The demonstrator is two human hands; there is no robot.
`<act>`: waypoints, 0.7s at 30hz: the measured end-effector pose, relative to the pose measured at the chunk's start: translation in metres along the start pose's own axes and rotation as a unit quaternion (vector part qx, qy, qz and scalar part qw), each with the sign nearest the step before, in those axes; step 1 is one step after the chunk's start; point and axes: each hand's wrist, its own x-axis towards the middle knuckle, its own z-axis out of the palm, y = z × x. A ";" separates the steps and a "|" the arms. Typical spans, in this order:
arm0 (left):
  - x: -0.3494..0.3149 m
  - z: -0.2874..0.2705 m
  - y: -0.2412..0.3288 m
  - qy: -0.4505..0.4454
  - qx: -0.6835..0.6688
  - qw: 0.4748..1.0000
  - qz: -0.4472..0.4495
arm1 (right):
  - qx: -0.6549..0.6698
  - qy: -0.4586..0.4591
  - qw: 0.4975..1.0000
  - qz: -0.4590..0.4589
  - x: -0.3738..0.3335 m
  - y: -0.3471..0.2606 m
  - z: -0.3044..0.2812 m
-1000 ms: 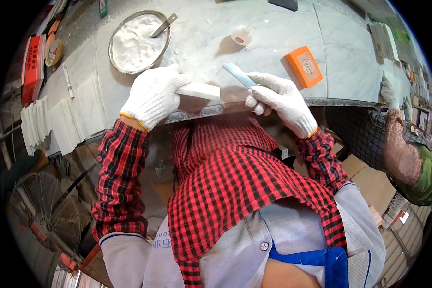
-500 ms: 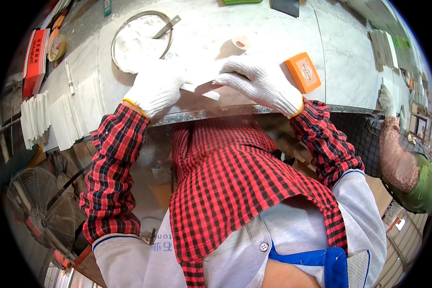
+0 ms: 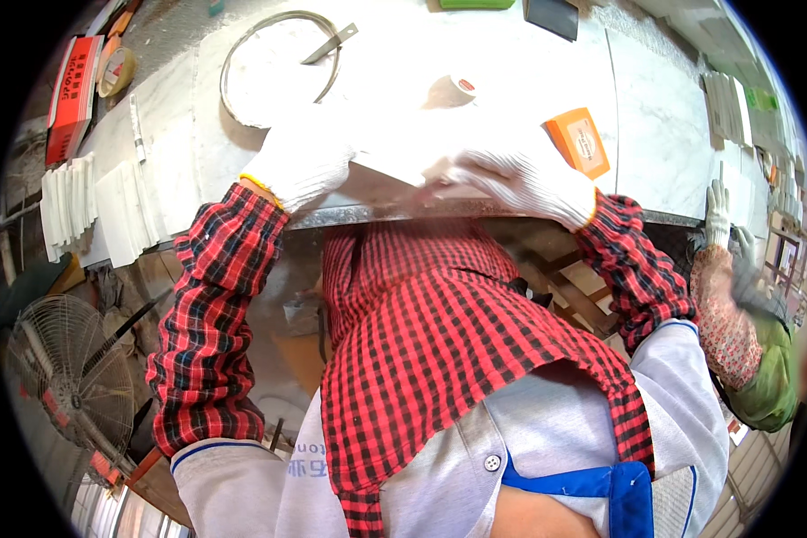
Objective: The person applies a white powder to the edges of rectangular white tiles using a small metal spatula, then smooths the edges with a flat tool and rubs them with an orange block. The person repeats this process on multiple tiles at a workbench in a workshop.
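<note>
Both of my hands wear white knitted gloves above the near edge of a pale marble-look worktop (image 3: pixel 637 108). My left hand (image 3: pixel 303 166) is closed on one end of a flat white piece (image 3: pixel 387 167), whose outline is partly lost in glare. Opposite it, my right hand (image 3: pixel 533 179) grips a thin, flat brownish strip (image 3: pixel 435 186), smeared by motion, at the white piece's right end. Just beyond the left hand lies a round dish (image 3: pixel 223 72) of white paste (image 3: pixel 273 67), with a flat metal spatula (image 3: pixel 332 43) across its rim.
An orange box (image 3: pixel 578 143) sits beside my right hand, and a small tape-like roll (image 3: pixel 462 87) lies farther back. Stacked white strips (image 3: pixel 125 215) line the left edge near a red box (image 3: pixel 70 99). A floor fan (image 3: pixel 72 386) stands lower left. At right, a co-worker's gloved hand (image 3: pixel 717 211) reaches in.
My right hand has moved right and slightly nearer, with the thin strip now blurred. My left hand has barely shifted. The co-worker's arm has changed position.
</note>
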 end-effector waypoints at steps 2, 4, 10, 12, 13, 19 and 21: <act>0.000 0.003 -0.003 0.017 -0.016 1.000 0.004 | 0.017 -0.066 0.997 0.020 -0.016 0.001 -0.022; -0.003 0.004 0.001 0.021 -0.041 0.999 -0.011 | 0.052 -0.074 0.992 0.089 -0.020 -0.008 -0.034; 0.002 0.000 0.000 -0.015 -0.004 1.000 -0.013 | 0.021 0.038 0.999 -0.017 0.023 -0.007 0.001; 0.001 -0.008 0.006 0.004 -0.030 0.999 -0.018 | -0.004 -0.017 1.000 0.012 0.035 -0.011 0.011; 0.000 -0.010 0.008 0.014 -0.044 0.999 -0.022 | -0.017 -0.047 0.998 0.025 0.037 -0.011 0.012; -0.001 0.002 -0.001 -0.006 0.005 1.000 -0.005 | 0.001 -0.035 0.999 -0.035 0.020 0.002 0.003; 0.000 0.003 -0.004 0.002 0.009 1.000 0.009 | 0.045 -0.057 0.997 -0.030 0.005 0.007 -0.011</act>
